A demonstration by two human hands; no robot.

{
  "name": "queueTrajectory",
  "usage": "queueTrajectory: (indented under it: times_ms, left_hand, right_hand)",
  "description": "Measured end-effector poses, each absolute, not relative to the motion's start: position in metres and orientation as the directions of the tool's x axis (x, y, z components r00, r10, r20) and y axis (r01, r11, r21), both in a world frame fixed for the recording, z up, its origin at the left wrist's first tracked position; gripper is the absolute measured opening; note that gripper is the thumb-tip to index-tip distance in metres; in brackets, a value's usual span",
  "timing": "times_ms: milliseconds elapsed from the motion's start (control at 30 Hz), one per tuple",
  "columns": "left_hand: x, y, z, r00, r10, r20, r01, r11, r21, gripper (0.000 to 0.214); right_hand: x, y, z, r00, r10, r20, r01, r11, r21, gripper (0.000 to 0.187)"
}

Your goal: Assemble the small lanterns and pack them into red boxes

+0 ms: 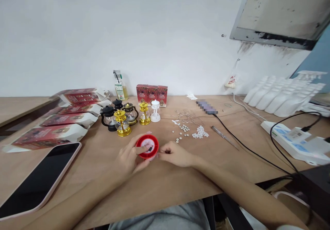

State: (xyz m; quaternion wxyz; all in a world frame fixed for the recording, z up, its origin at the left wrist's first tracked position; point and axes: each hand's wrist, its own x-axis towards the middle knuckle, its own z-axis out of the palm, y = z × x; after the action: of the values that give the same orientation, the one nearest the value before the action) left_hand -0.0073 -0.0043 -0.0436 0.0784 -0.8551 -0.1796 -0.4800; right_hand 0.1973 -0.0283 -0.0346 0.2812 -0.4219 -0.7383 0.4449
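My left hand is closed around a red round spool with a pale middle, tipped so that its open face shows. The thumb reaches over the face, by a small dark patch. At the spool's right edge my right hand has its fingers pinched together. Whatever sits between those fingertips is too small to make out. Behind the left hand stand small lanterns: a gold one, another gold one, a white one and several dark ones.
Flattened red boxes and a phone lie left; upright red boxes stand behind. To the right are button cells, white pieces, thin wires, a screwdriver, a cabled device and a power strip.
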Motion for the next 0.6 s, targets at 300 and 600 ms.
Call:
queueTrajectory:
  times_ms: [300,600]
  left_hand:
    - [-0.007,-0.005,-0.045,0.509,0.274,0.816,0.315,-0.941,0.119,0.034]
    - [-0.004,-0.005,-0.042,0.479,0.282,0.831,0.286,-0.946,0.156,0.071]
  right_hand:
    - [0.254,0.012,-0.033,0.031,0.941,0.336,0.853,0.15,-0.5,0.025]
    - [0.281,0.026,-0.028,0.018,0.949,0.314,0.947,0.085,-0.311,0.02]
